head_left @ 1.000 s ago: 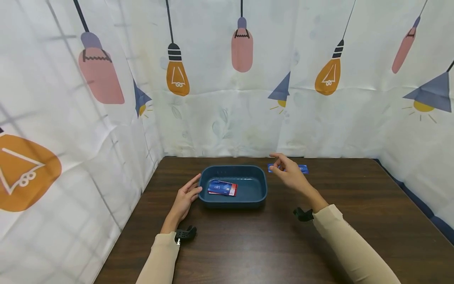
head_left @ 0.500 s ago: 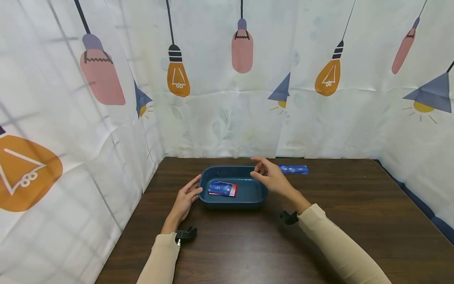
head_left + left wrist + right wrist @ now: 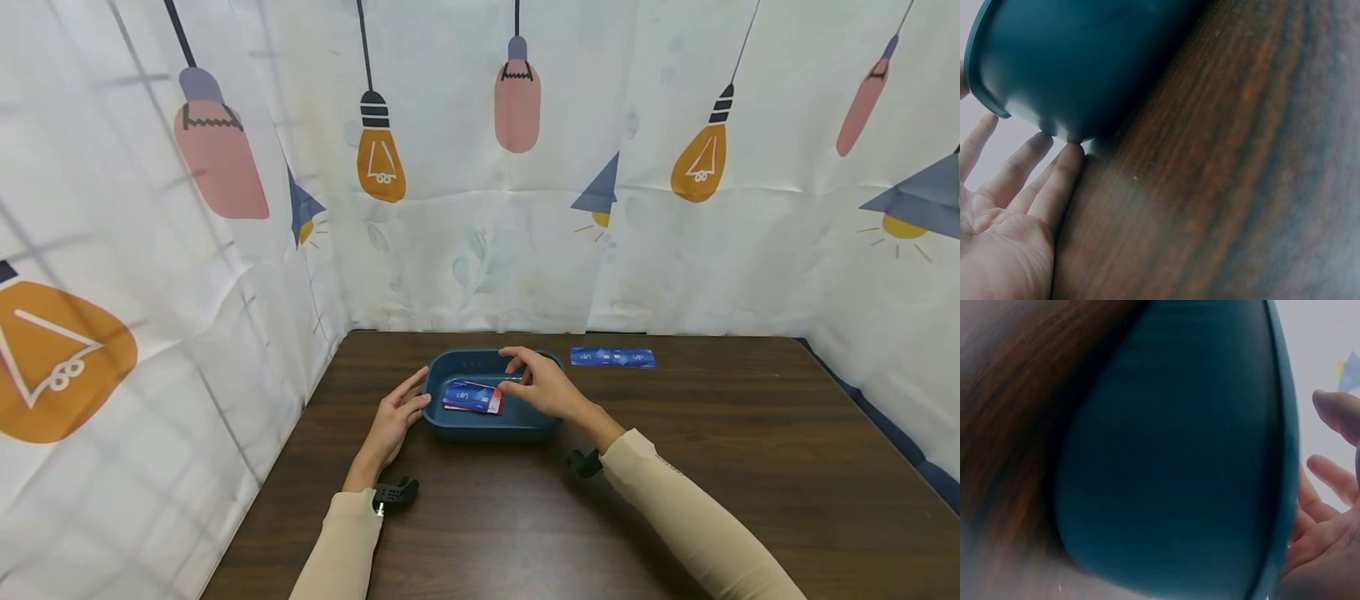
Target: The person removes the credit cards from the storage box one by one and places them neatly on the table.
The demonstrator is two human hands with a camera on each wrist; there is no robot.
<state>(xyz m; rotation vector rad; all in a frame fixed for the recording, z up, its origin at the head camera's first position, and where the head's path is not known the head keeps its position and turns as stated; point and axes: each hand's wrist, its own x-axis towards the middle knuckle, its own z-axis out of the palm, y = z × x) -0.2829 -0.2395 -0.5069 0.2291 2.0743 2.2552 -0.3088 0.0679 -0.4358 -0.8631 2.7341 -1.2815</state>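
Because the right hand (image 3: 546, 390) is reaching across the teal plastic tray (image 3: 491, 435), it is covering part of the tray's three o'clock end and far rim. In the right wrist view the tray's outer wall is filling the middle and hiding its interior, while the hand is running off the edge. The small print on the cards is staying too fine to read.

Taking the tray as the clock's centre in the head view, the right hand is no longer hovering over the blue strip (image 3: 612, 357), as it was a second ago; it is now hanging above the tray's centre. That strip, resembling two cards end to end, is lying fully exposed on the wood-grain table (image 3: 487, 517) between two and three o'clock. The blue card (image 3: 467, 397) is staying on the red-edged card (image 3: 495, 403) toward nine o'clock inside the tray.

The right thumb and index finger are standing apart with nothing between them; whether they are touching the cards, I cannot tell. The left hand (image 3: 386, 427) is keeping its place at nine o'clock, its spread fingers touching the tray's end.
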